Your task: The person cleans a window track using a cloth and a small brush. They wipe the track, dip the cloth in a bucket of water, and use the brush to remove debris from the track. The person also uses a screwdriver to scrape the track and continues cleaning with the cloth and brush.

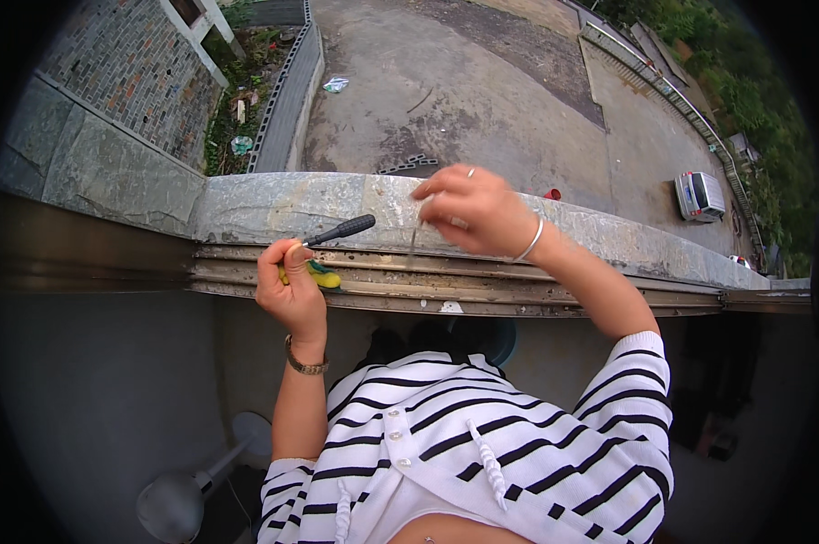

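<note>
Striped sleeves nearest. Left hand [290, 288] grip closed around a yellow-green tool [322, 277], black-handled screwdriver [341, 229] sticking out just above it. Right hand [472, 209] beyond, fingertips pinched on a thin metal rod [414, 238] over the window track [518, 281]. Stone sill [282, 204] just behind both grips.

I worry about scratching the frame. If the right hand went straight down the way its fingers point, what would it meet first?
Probably the metal window track just below the right hand, which pinches a thin screw-like piece aimed at it; depth is unclear.
</note>
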{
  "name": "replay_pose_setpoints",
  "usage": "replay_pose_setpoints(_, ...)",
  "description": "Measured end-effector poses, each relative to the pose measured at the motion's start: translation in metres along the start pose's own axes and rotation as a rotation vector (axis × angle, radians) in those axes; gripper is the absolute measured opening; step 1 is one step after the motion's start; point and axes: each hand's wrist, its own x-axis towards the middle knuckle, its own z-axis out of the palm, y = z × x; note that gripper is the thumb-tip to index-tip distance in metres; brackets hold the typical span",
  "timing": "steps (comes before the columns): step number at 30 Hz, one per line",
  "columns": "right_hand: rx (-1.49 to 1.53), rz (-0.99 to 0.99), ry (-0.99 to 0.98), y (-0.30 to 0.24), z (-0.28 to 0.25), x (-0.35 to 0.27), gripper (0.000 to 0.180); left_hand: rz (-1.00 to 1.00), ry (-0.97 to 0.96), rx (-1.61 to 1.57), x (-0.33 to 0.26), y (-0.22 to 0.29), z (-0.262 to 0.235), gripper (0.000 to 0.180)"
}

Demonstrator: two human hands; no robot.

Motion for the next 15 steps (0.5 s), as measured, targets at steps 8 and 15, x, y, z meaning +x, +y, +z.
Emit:
replay_pose_setpoints(8, -0.14, 0.023, -0.195, 0.006, -0.014, -0.007, 0.04, -0.033, 0.055, -0.096, 0.001, 0.001, -0.002, 0.01)
replay_pose_setpoints(15, -0.219, -0.166, -0.385, -0.04, 0.027, -0.016, 0.029, -0.034, 0.026, -0.073, 0.001, -0.001, -0.002, 0.01)
